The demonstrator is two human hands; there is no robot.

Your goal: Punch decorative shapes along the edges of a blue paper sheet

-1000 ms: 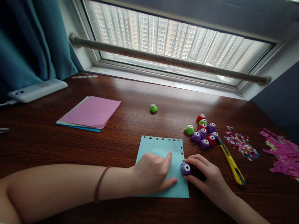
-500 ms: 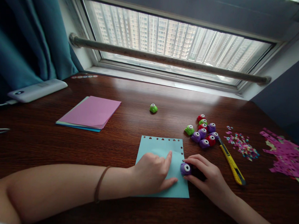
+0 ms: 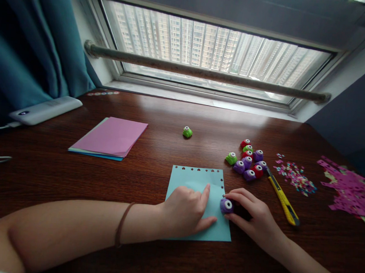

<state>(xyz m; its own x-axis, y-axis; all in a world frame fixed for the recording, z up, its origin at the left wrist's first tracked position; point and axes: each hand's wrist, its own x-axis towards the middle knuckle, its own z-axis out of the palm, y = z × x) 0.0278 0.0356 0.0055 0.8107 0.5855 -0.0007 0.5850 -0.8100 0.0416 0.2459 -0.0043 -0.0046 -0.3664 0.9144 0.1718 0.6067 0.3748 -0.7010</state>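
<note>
A light blue sheet of paper (image 3: 195, 178) lies on the desk, with small hearts, stars and other shapes cut along its top edge and stars down the upper right edge. My left hand (image 3: 187, 211) rests on the sheet, thumb and index finger stretched apart, the other fingers curled under; it holds nothing. Between the thumb and fingers of my right hand (image 3: 253, 213) is a small purple craft punch (image 3: 227, 205) with a white button on top. The punch sits over the sheet's right edge, just below the lowest visible star hole.
Several red, green and purple punches (image 3: 247, 162) cluster beyond my right hand, and one green punch (image 3: 187, 132) stands apart. A yellow utility knife (image 3: 284, 202), confetti (image 3: 296, 176) and pink paper scraps (image 3: 352, 190) lie right. Coloured paper (image 3: 111, 136) and a white power bank (image 3: 48, 110) lie left.
</note>
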